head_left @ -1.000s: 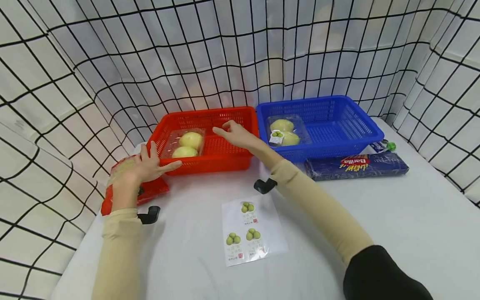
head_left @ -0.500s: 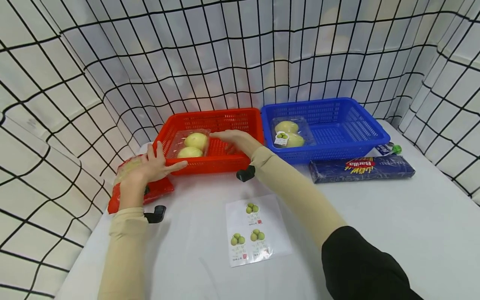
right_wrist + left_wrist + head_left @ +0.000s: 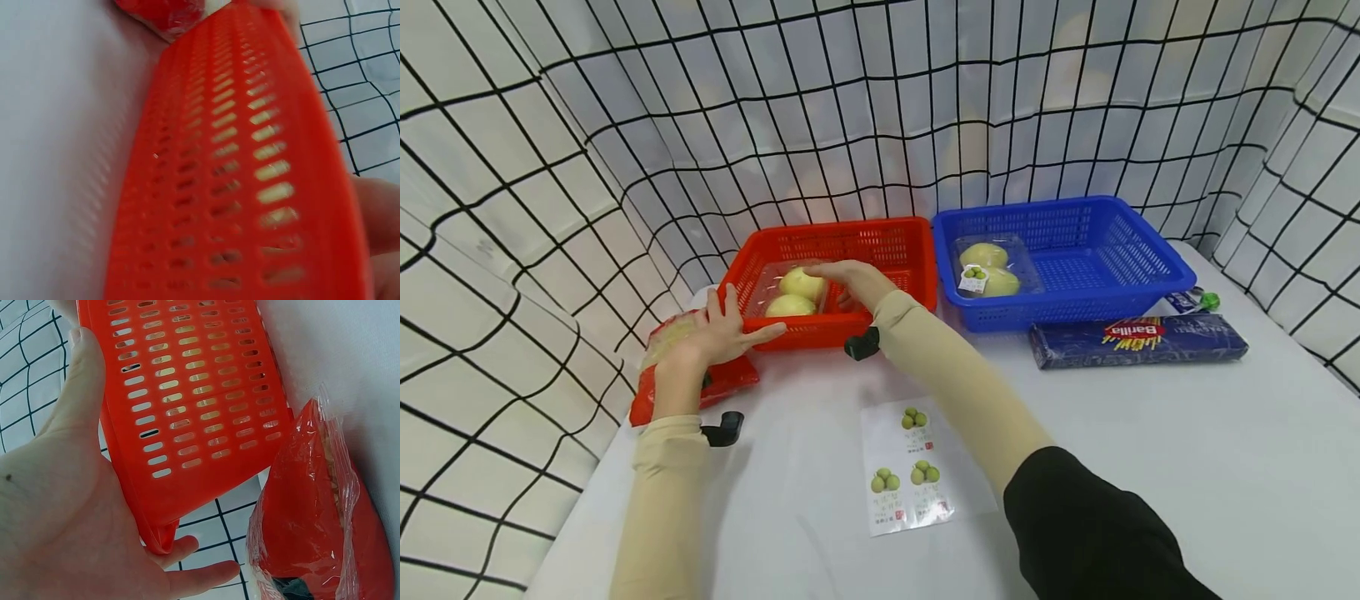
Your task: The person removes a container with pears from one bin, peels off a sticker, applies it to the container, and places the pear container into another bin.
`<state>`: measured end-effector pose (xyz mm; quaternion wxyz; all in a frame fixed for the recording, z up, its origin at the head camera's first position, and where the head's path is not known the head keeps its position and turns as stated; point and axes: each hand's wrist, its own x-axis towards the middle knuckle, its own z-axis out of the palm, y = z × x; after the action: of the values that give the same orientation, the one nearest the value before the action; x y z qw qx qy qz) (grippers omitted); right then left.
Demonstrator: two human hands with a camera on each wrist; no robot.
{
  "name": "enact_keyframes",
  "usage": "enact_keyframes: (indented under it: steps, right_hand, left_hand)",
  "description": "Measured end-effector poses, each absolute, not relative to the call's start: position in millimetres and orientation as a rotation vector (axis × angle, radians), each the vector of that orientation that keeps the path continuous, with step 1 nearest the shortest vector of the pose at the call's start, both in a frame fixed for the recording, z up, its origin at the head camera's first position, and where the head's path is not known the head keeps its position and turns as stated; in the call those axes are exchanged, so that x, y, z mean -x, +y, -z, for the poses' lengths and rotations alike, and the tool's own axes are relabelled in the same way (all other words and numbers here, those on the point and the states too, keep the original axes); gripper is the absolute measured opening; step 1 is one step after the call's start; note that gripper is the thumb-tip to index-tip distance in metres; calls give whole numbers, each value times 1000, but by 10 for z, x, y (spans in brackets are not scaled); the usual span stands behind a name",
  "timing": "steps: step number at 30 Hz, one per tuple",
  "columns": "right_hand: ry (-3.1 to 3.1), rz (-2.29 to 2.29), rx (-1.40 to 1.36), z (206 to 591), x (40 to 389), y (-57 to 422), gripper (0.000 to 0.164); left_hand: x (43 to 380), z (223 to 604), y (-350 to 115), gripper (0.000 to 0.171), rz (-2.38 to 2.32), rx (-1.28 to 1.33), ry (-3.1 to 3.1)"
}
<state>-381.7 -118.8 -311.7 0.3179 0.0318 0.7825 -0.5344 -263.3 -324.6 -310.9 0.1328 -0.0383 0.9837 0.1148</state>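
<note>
A red plastic basket [image 3: 904,237] holds a clear plastic box [image 3: 767,287] with two pale yellow-green fruits [image 3: 790,306]. My left hand [image 3: 718,335] has its fingers spread at the basket's front left corner. The left wrist view shows its thumb [image 3: 87,381] along the rim and other fingertips beyond the corner. My right hand [image 3: 859,282] reaches over the front rim, its fingers bent loosely downward at the box's right end. One finger overlaps the upper fruit in the head view. From the right wrist, the basket wall [image 3: 206,187] hides most of that hand.
A blue basket [image 3: 1075,304] with a similar, labelled fruit box [image 3: 1028,271] stands to the right. Before it lies a Barilla pasta pack [image 3: 1195,340]. A red bag [image 3: 730,379] lies by my left hand. A sheet of fruit stickers [image 3: 902,483] lies in front; black netting surrounds the table.
My right hand has moved left and down into the red basket, toward the fruit box. My left hand stays at the corner. The head view has shifted slightly.
</note>
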Motion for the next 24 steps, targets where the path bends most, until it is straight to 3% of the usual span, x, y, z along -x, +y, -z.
enact_keyframes:
  steps: [7, 13, 19, 24]
  right_hand:
    - [2122, 1325, 51, 3238, 3809, -1287, 55]
    - [2056, 1404, 87, 3250, 3799, -1332, 66]
    - [1994, 1472, 78, 3239, 3770, -1307, 58]
    - [1896, 1632, -3, 3215, 3796, -1281, 77]
  left_hand:
    - [2637, 3099, -3223, 122, -351, 139, 2832]
    - [2628, 3103, -3230, 123, -340, 133, 2843]
    - [2624, 3130, -3215, 122, -355, 125, 2832]
    - [2631, 3123, -3252, 122, -375, 134, 2844]
